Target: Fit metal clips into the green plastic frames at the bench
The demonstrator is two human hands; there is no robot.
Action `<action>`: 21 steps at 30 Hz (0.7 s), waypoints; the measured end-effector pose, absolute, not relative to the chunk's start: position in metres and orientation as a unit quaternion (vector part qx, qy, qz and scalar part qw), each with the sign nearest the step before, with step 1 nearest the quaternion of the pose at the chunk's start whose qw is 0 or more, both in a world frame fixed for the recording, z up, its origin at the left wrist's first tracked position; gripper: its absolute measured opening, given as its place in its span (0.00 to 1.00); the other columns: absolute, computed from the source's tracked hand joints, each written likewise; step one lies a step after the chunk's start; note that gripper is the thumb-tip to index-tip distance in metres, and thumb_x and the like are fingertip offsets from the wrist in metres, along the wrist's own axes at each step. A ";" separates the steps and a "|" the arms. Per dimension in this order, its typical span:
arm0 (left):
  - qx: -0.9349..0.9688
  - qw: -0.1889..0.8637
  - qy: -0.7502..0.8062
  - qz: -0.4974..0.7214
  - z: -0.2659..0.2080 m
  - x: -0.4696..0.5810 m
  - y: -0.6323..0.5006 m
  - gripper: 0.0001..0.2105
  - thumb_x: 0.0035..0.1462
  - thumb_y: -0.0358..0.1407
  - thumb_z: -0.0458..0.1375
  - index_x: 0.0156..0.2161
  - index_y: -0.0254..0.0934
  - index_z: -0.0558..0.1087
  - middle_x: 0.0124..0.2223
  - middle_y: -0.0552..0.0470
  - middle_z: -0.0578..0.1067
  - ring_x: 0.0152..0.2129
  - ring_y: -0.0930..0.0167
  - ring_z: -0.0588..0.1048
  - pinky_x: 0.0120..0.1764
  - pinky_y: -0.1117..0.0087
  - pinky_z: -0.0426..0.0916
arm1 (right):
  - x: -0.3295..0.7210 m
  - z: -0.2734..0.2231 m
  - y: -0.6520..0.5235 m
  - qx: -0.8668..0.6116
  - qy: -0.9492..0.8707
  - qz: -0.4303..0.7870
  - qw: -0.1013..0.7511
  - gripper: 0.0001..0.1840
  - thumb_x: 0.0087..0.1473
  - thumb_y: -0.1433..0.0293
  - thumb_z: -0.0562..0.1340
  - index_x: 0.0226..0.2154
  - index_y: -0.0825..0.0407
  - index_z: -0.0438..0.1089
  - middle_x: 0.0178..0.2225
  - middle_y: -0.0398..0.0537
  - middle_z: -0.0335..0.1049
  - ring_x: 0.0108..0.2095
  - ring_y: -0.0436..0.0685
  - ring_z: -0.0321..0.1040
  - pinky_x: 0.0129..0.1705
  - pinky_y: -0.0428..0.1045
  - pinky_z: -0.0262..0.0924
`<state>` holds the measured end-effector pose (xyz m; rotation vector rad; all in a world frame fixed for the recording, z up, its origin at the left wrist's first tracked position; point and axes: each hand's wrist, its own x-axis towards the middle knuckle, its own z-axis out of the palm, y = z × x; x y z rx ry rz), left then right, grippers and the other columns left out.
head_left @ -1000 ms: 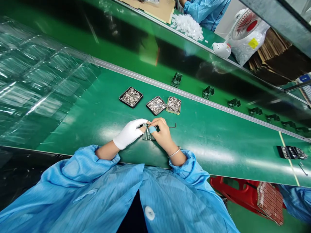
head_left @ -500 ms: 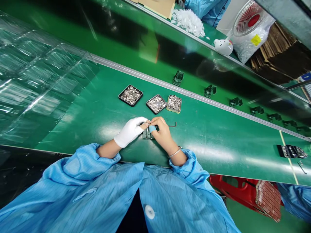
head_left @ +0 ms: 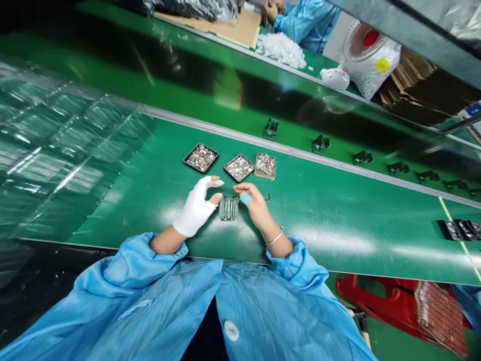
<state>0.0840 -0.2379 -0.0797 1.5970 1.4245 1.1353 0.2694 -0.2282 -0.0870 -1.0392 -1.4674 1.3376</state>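
A small dark green assembly with metal rods (head_left: 228,208) lies on the green bench between my hands. My left hand (head_left: 199,203), in a white glove with bare fingertips, is at its left side, thumb and fingers apart around nothing. On the other side, my right hand (head_left: 256,203) is bare, with a light blue wrap on the thumb. Its fingers and thumb are spread near the assembly's upper right corner, and I see nothing held. A small hex key (head_left: 268,196) lies just right of my right hand, partly hidden by it.
Beyond my hands stand a left tray (head_left: 201,158), a middle tray (head_left: 239,167) and a right tray (head_left: 265,166) of small metal parts. Several similar assemblies (head_left: 320,144) line the strip behind the metal rail (head_left: 293,150). Clear plastic trays (head_left: 71,145) cover the left side. A co-worker's sleeve (head_left: 304,20) shows across.
My hands were together over the assembly; now they have parted to either side and opened, leaving it uncovered on the bench. The view has tilted up, bringing a co-worker's hands into sight.
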 end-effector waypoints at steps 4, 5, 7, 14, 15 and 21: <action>0.596 0.321 0.583 0.450 -0.075 0.061 -0.244 0.17 0.58 0.44 0.51 0.48 0.36 0.65 0.43 0.45 0.77 0.41 0.64 0.76 0.48 0.59 0.71 | 0.284 -0.073 -0.235 -0.325 -0.775 0.428 0.331 0.31 0.48 0.57 0.66 0.53 0.50 0.62 0.57 0.56 0.62 0.59 0.62 0.58 0.62 0.59 0.51; 0.622 0.305 0.587 0.419 -0.074 0.059 -0.249 0.16 0.58 0.44 0.51 0.46 0.36 0.66 0.41 0.46 0.77 0.39 0.64 0.77 0.46 0.60 0.71 | 0.283 -0.072 -0.238 -0.320 -0.808 0.396 0.295 0.34 0.46 0.58 0.68 0.54 0.51 0.62 0.57 0.57 0.62 0.59 0.64 0.58 0.62 0.61 0.50; 0.701 0.267 0.564 0.346 -0.073 0.060 -0.260 0.16 0.57 0.43 0.51 0.46 0.37 0.68 0.37 0.48 0.78 0.37 0.64 0.77 0.43 0.61 0.72 | 0.276 -0.070 -0.241 -0.369 -0.807 0.359 0.291 0.32 0.48 0.61 0.68 0.54 0.53 0.63 0.55 0.59 0.64 0.57 0.64 0.60 0.61 0.60 0.53; 0.772 0.157 0.564 0.249 -0.061 0.087 -0.246 0.25 0.57 0.43 0.52 0.58 0.34 0.62 0.44 0.42 0.77 0.39 0.60 0.77 0.40 0.61 0.71 | 0.262 -0.067 -0.241 -0.476 -0.643 0.443 0.404 0.23 0.60 0.64 0.56 0.57 0.50 0.60 0.55 0.54 0.67 0.55 0.58 0.65 0.57 0.56 0.60; 0.760 0.177 0.571 0.257 -0.055 0.087 -0.227 0.24 0.58 0.42 0.51 0.58 0.35 0.61 0.44 0.44 0.77 0.38 0.62 0.77 0.40 0.63 0.71 | 0.267 -0.067 -0.242 -0.476 -0.641 0.427 0.425 0.26 0.60 0.63 0.56 0.60 0.50 0.56 0.59 0.55 0.62 0.59 0.58 0.61 0.60 0.56 0.57; 0.663 0.171 0.687 0.243 -0.022 0.067 -0.064 0.22 0.58 0.43 0.54 0.55 0.34 0.63 0.49 0.41 0.75 0.45 0.61 0.74 0.45 0.66 0.67 | 0.286 -0.064 -0.247 -0.474 -0.684 0.352 0.429 0.23 0.59 0.68 0.57 0.57 0.48 0.60 0.55 0.55 0.65 0.53 0.59 0.67 0.56 0.58 0.63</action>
